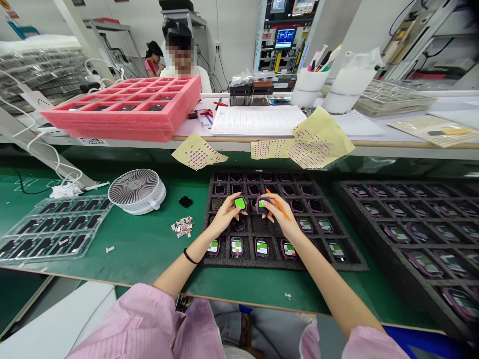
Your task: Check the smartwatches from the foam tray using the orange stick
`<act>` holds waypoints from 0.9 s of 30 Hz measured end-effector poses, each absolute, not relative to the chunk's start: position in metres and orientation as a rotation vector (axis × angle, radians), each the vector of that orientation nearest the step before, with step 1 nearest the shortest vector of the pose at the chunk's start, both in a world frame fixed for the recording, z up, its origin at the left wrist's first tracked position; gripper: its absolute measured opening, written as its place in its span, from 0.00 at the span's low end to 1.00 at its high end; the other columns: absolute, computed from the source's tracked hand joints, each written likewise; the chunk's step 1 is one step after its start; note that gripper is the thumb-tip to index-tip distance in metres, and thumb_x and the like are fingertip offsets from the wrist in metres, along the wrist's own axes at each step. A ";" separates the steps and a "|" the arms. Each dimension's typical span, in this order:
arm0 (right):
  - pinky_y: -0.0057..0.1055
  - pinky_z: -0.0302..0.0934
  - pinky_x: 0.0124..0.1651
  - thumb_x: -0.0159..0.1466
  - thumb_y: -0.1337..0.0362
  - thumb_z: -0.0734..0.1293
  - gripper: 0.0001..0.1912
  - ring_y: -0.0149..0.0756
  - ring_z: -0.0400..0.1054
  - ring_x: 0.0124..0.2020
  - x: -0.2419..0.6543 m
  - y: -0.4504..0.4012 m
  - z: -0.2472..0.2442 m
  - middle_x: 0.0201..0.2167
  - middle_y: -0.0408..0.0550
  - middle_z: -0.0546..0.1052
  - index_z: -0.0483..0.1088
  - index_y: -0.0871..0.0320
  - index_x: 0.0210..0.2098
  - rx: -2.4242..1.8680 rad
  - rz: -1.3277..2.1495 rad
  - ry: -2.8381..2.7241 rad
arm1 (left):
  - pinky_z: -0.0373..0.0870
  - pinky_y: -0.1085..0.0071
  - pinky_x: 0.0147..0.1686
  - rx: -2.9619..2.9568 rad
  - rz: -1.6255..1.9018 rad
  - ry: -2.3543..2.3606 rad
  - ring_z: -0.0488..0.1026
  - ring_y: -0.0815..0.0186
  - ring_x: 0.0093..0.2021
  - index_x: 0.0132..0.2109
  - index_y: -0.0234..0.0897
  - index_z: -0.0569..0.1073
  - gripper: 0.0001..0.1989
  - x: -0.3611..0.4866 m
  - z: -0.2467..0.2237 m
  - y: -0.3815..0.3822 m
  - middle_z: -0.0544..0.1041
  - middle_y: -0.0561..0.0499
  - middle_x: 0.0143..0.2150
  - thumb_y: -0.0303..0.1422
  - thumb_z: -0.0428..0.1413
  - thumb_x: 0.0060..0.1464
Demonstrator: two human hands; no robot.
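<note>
- Work surface: a green bench mat (149, 259) lies along the near side of a raised counter (411, 150).
- Counter, left end: a pink foam tray (119, 107) sits with its front edge overhanging. A co-worker (183, 72) stands beyond the far edge.
- Mat, right edge: a black foam tray (404, 234) holds rows of smartwatches.
- Mat, centre: a second black foam tray (284, 262) lies directly before the person. Its near row of smartwatches (262, 248) shows green screen labels.
- Mat, left edge: a transparent plastic tray (56, 230) lies near a white desk fan (136, 191). A small pile of paper scraps (182, 227) lies between the fan and the central tray.
- Left hand (224, 215): above the central tray, fingers clamped around the edges of a green-screened watch (240, 203).
- Right hand (280, 217): just beside the left hand, fingers closed on a dark-screened watch (263, 205). An orange plastic pick (280, 204) runs across the fingers and appears pinched there, though the view of its grip is poor.
</note>
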State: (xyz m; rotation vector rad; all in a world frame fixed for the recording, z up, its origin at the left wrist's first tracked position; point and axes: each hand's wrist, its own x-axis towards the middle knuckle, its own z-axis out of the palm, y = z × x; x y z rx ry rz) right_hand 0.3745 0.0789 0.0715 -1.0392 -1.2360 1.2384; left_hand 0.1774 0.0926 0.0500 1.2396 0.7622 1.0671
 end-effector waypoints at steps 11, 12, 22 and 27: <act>0.23 0.50 0.16 0.57 0.53 0.68 0.16 0.29 0.66 0.19 0.374 0.080 0.069 0.25 0.41 0.71 0.70 0.56 0.38 -1.046 1.242 -1.208 | 0.68 0.75 0.31 1.238 1.050 0.789 0.75 0.65 0.40 0.61 0.41 0.60 0.27 0.177 0.050 0.091 0.71 0.45 0.49 0.40 0.54 0.57; 0.23 0.50 0.16 0.57 0.52 0.68 0.16 0.29 0.66 0.20 0.374 0.080 0.069 0.25 0.41 0.71 0.70 0.57 0.38 -1.051 1.245 -1.205 | 0.69 0.74 0.33 1.275 1.054 0.793 0.75 0.65 0.42 0.62 0.41 0.59 0.29 0.177 0.049 0.091 0.71 0.45 0.51 0.39 0.56 0.55; 0.23 0.57 0.16 0.61 0.52 0.64 0.19 0.25 0.61 0.18 0.369 0.079 0.062 0.26 0.42 0.69 0.72 0.57 0.46 -1.031 1.329 -1.415 | 0.69 0.57 0.51 2.233 1.026 0.876 0.67 0.57 0.52 0.57 0.41 0.66 0.25 0.181 0.058 0.081 0.69 0.43 0.50 0.33 0.61 0.52; 0.25 0.63 0.18 0.61 0.52 0.65 0.25 0.24 0.63 0.19 0.367 0.077 0.057 0.38 0.48 0.74 0.66 0.55 0.55 -0.986 1.359 -1.565 | 0.66 0.54 0.53 2.483 1.012 1.010 0.65 0.56 0.54 0.59 0.40 0.62 0.26 0.180 0.058 0.082 0.67 0.43 0.53 0.26 0.57 0.53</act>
